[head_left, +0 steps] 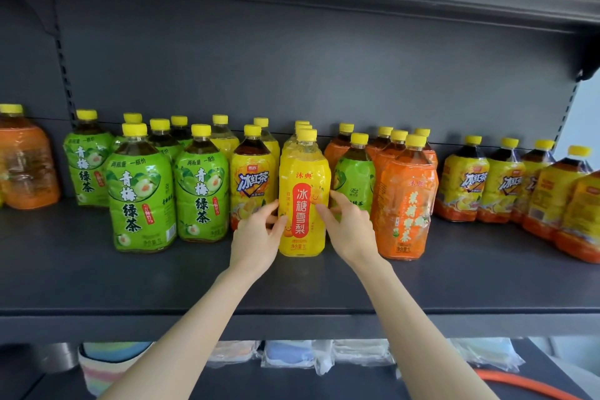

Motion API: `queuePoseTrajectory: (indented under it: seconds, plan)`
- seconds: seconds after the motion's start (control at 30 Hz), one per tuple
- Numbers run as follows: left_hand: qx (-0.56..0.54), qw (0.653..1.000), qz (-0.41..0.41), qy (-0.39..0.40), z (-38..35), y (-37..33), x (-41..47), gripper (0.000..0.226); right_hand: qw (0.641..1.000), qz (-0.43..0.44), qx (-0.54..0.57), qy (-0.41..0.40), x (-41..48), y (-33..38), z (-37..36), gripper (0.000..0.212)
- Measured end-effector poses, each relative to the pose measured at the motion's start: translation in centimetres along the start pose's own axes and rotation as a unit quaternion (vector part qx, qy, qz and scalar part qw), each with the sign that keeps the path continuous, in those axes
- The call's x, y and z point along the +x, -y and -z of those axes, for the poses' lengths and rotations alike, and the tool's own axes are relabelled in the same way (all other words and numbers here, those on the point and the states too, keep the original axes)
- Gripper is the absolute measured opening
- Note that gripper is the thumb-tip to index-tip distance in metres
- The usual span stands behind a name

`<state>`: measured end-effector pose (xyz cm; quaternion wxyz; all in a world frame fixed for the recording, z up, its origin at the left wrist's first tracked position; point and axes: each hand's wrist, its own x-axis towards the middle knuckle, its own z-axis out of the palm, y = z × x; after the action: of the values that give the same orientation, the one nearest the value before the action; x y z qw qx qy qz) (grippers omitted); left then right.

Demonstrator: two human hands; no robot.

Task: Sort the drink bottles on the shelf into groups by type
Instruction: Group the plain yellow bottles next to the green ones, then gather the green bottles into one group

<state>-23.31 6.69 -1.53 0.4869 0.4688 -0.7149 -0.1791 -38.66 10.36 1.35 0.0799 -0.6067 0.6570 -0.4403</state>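
Both forearms, left hand (256, 237) and right hand (352, 230) are bare.

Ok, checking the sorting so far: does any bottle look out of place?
Yes. One green-label bottle stands among the orange-label bottles, right of the yellow pear bottle that the left hand and right hand hold. A lone orange bottle sits far left.

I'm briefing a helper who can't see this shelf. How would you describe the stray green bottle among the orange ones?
On the dark shelf, find the yellow bottle held by the left hand and right hand. Just behind the right hand stands the green bottle: the only green label on that side, with orange bottles beside and behind it.
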Motion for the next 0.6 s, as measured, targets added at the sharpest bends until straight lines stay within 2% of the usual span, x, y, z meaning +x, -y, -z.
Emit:
queuePoseTrajectory:
  seconds: [0.13, 0.27, 0.37, 0.47, 0.53, 0.6]
  plan:
    - [0.029, 0.998, -0.022, -0.047, 0.3, -0.7, -0.2, 0.021, 0.997, 0.033, 0.024, -0.058, 0.6, 0.0, 1.4, 0.034]
    - [-0.002, 0.991, -0.067, -0.115, -0.3, -2.0, 1.2, 0.021, 0.989, 0.079, 0.032, -0.122, 3.3, 0.1, 3.6, 0.029]
    - [-0.055, 0.988, -0.063, -0.129, -0.8, -3.0, 2.6, 0.045, 0.987, 0.099, 0.037, -0.118, 5.6, 0.4, 5.0, 0.038]
    - [-0.088, 0.991, -0.068, -0.078, -0.7, -3.7, 4.3, 0.077, 0.990, 0.090, 0.063, -0.086, 8.1, 0.5, 5.3, 0.053]
    - [-0.096, 0.992, -0.068, -0.034, -0.6, -3.7, 5.2, 0.085, 0.994, 0.063, 0.074, -0.056, 9.4, 0.6, 5.1, 0.062]
    - [-0.109, 0.991, -0.074, -0.009, -0.9, -3.4, 5.6, 0.082, 0.996, 0.034, 0.070, -0.032, 10.3, 0.4, 4.6, 0.070]
